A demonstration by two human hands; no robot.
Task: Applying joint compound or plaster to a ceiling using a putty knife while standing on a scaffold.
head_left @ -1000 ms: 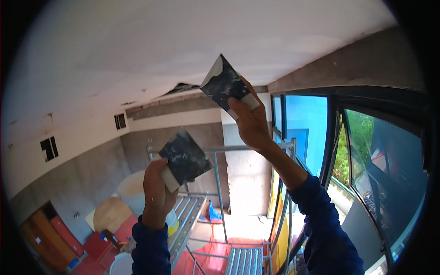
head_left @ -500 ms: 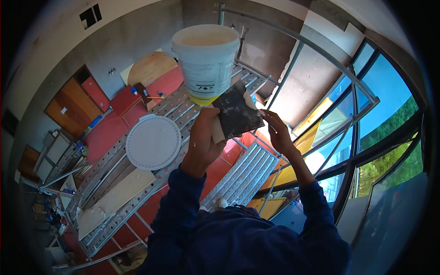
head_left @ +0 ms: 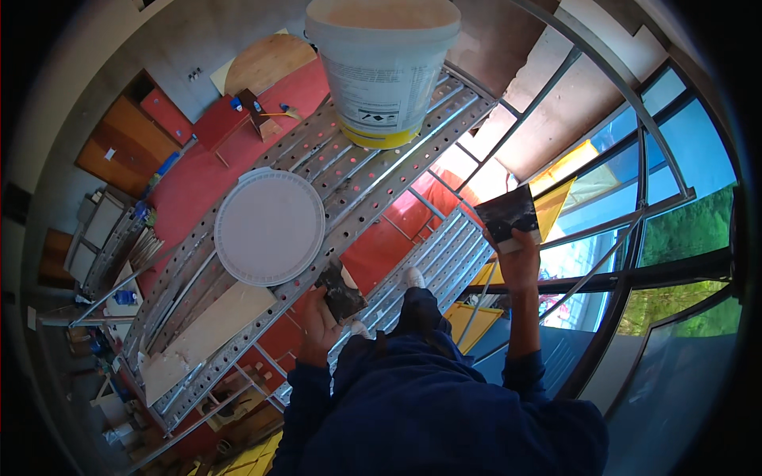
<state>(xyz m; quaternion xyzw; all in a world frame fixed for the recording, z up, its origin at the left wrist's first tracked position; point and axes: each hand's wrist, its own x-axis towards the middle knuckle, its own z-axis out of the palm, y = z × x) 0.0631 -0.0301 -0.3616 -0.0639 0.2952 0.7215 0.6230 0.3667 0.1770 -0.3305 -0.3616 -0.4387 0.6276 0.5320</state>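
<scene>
My left hand (head_left: 317, 325), low beside the inner edge of the scaffold plank, grips a square scraper (head_left: 341, 297) whose dark blade carries pale compound along its edge. In my right hand (head_left: 520, 258), out to the right near the railing, is a second dark, smeared square scraper (head_left: 506, 210). The two blades are apart. A white bucket with a yellow band (head_left: 381, 79) stands on the perforated metal plank (head_left: 373, 166). A round pale lid (head_left: 270, 226) lies on that plank to the left of my hands.
A long board (head_left: 206, 341) lies on the plank. My feet are on a lower metal deck (head_left: 447, 258). Scaffold rails (head_left: 611, 55) run beside glazed windows (head_left: 683, 222) at right. Red tables (head_left: 218, 119) and a wooden door (head_left: 123, 151) are on the floor level below at left.
My view has swung from the ceiling down to the scaffold. The scrapers, raised and then brought together by the bucket, have moved apart, the left one lower and the right one to the right.
</scene>
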